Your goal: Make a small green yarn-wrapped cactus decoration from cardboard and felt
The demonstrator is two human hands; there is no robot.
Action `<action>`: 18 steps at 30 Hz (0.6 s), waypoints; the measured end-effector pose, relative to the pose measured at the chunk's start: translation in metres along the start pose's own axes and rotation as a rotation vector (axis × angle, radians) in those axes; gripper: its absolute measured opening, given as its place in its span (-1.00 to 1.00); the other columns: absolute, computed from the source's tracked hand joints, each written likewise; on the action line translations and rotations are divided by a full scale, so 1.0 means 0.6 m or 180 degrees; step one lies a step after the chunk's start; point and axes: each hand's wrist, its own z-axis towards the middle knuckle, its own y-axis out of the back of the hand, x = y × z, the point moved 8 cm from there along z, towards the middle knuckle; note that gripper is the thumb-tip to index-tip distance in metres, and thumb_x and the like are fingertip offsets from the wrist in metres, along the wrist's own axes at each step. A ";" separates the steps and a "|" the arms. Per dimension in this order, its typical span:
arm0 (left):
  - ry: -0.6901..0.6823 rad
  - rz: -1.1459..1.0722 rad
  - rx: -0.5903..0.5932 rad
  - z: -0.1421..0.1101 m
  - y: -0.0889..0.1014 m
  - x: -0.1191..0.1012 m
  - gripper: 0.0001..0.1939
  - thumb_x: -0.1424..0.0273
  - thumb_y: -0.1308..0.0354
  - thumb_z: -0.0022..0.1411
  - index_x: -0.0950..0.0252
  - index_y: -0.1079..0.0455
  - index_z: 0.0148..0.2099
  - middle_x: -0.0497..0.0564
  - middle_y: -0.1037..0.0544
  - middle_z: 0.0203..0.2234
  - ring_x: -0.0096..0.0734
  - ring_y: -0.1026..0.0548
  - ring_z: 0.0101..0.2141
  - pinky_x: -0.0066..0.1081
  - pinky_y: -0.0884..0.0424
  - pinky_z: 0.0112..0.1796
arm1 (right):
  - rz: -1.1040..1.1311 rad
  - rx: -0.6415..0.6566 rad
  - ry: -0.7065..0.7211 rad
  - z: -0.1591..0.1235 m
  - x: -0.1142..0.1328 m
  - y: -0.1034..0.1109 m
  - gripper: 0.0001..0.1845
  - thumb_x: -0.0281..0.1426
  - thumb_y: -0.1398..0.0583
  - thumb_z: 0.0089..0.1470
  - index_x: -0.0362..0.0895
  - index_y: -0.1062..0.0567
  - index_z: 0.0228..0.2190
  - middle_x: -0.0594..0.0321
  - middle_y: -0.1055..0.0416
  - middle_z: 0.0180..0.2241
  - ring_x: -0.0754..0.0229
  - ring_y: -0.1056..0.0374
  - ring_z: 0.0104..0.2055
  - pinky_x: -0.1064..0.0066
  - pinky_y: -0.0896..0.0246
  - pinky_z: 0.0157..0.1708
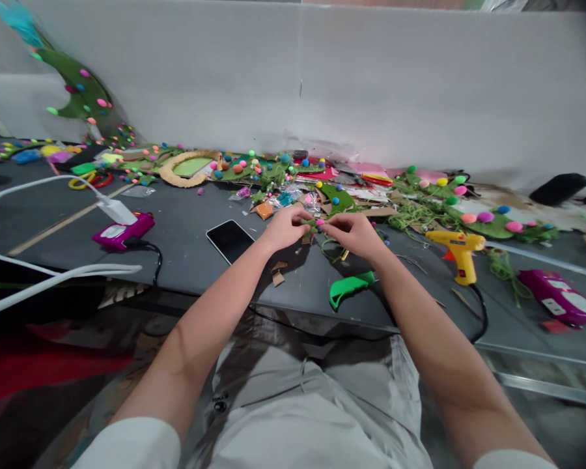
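Observation:
Over the middle of the table, my left hand (287,228) pinches a small green piece (311,225), fuzzy like felt or yarn. My right hand (355,233) is closed from the other side, its fingertips at a tiny pink pompom (320,223) on that piece. A darker purple pompom sits just below the pink one. The fingers partly cover the piece, so its full shape is hidden. Close to my left wrist lies a black-screened phone (230,241). Below my right hand is a green-handled tool (350,286).
A yellow glue gun (461,251) stands on the right, its cord running off the front edge. Purple power strips (561,296) lie at both sides. Along the back run a tan ring (176,170), green yarn (413,215), scraps and pompom-covered green shapes (85,85). A white cable (53,277) crosses at left.

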 end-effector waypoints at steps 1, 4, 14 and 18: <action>-0.0025 0.0038 -0.0155 0.002 0.007 0.002 -0.80 0.56 -0.26 0.12 0.37 -0.51 -0.15 0.07 -0.60 -0.34 -0.35 -0.55 -0.30 -0.35 -0.43 -0.25 | 0.0108 0.0050 0.0033 -0.002 0.004 -0.003 -0.65 -0.15 -0.24 0.12 -0.20 -0.61 -0.37 0.24 -0.41 -0.51 0.29 -0.16 -0.49 0.41 -0.02 -0.49; -0.0096 0.0027 -0.0542 0.007 0.023 0.007 -0.78 0.55 -0.24 0.14 0.38 -0.51 -0.12 0.08 -0.61 -0.33 -0.38 -0.54 -0.32 -0.34 -0.43 -0.21 | 0.0170 0.0150 0.0155 -0.008 0.014 -0.012 -0.62 -0.11 -0.21 0.18 -0.18 -0.59 -0.35 0.26 -0.37 -0.51 0.29 -0.14 -0.49 0.42 -0.02 -0.49; -0.0114 -0.1777 -0.0718 0.003 0.035 -0.003 -0.71 0.48 -0.32 0.05 0.33 -0.51 -0.12 -0.04 -0.56 -0.41 -0.48 -0.49 -0.39 -0.41 -0.45 -0.30 | -0.0166 0.0326 0.0211 -0.003 0.006 -0.042 -0.62 -0.16 -0.12 0.25 -0.18 -0.57 -0.39 0.26 -0.38 -0.47 0.27 -0.18 -0.44 0.42 -0.06 -0.41; 0.0165 -0.2348 -0.0076 0.000 0.008 -0.004 -0.70 0.55 -0.36 -0.04 0.32 -0.51 -0.18 -0.06 -0.53 -0.43 -0.52 -0.50 -0.39 -0.43 -0.44 -0.30 | -0.0095 0.0357 0.0044 0.002 -0.014 -0.034 -0.59 -0.12 -0.15 0.21 -0.18 -0.59 -0.39 0.28 -0.38 -0.51 0.27 -0.17 -0.48 0.42 -0.05 -0.45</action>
